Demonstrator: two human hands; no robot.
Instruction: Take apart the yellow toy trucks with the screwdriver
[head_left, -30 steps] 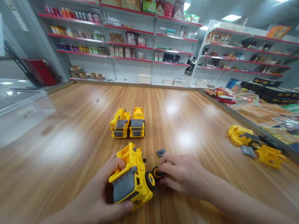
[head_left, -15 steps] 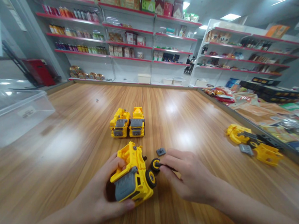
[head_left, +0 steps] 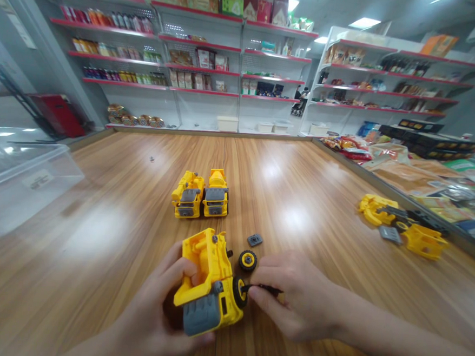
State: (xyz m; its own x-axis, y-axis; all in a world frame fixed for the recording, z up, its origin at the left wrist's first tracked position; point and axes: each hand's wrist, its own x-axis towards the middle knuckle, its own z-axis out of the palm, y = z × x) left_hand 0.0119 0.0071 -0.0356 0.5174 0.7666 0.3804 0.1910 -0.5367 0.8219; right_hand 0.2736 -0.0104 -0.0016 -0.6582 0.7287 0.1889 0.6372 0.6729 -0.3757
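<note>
My left hand (head_left: 164, 297) is closed around a yellow toy dump truck (head_left: 214, 285) with a grey windshield piece, tilted on its side above the table. My right hand (head_left: 294, 296) pinches a small black screwdriver (head_left: 268, 289). Its tip meets the hub of the front wheel (head_left: 240, 292) fitted on the truck. Just beyond, a loose black tyre with a yellow hub (head_left: 248, 260) lies flat, a screw head at its centre. Past it rests a small grey plate (head_left: 254, 239). The truck's bare axle end (head_left: 229, 253) shows near the loose wheel.
Two yellow toy trucks, a crane-like one (head_left: 188, 195) and a mixer (head_left: 217, 194), stand side by side ahead. Yellow and grey toy parts (head_left: 424, 241) lie at the right edge. A clear plastic bin (head_left: 25, 185) stands left; packaged goods (head_left: 408, 182) lie beyond the right edge.
The screwdriver in my right hand has moved from the loose wheel toward me, to the truck's front wheel. The loose wheel now lies flat. My left hand still holds the truck.
</note>
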